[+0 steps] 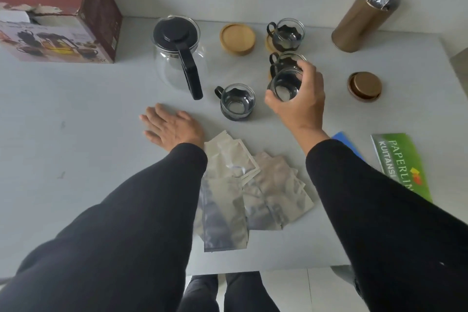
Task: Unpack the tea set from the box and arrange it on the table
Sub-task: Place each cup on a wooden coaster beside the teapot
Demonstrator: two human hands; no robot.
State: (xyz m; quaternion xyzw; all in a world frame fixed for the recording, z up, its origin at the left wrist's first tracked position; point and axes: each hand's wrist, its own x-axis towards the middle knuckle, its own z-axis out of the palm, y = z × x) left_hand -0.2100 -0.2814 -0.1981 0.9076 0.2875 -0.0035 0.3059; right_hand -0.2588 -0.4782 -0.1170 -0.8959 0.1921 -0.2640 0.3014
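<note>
Black sleeves (pixel 141 210) fill the near edge and cover part of the silver foil pouches (pixel 243 185) heaped between the forearms, so how many pouches lie there is hard to say. Left hand (pixel 172 126) lies flat on the grey table (pixel 63 147), fingers spread and straight, holding nothing. Right hand (pixel 298 99) has its fingers curled round a glass cup (pixel 286 83), tilted so that its mouth faces the camera; whether it touches the table cannot be told. Just behind it a second cup (pixel 283 59) is half hidden by the held one and the fingers, only its rim and black handle showing. A third cup (pixel 286 33) stands upright farther back on a wooden coaster, handle to the left, and a fourth cup (pixel 236 101) stands upright near the left of the held one, its handle also to the left. Beside the far cup sits a stack of wooden coasters (pixel 236 38). The glass teapot (pixel 177 50) stands upright with its black lid on, handle pointing toward the person. At far left the red box (pixel 58 10) is cut off by the frame edge, its top torn open. An open bronze canister (pixel 364 18) stands at far right, its lid (pixel 364 86) lying apart, nearer. A green booklet (pixel 402 164) is partly covered by the right sleeve.
</note>
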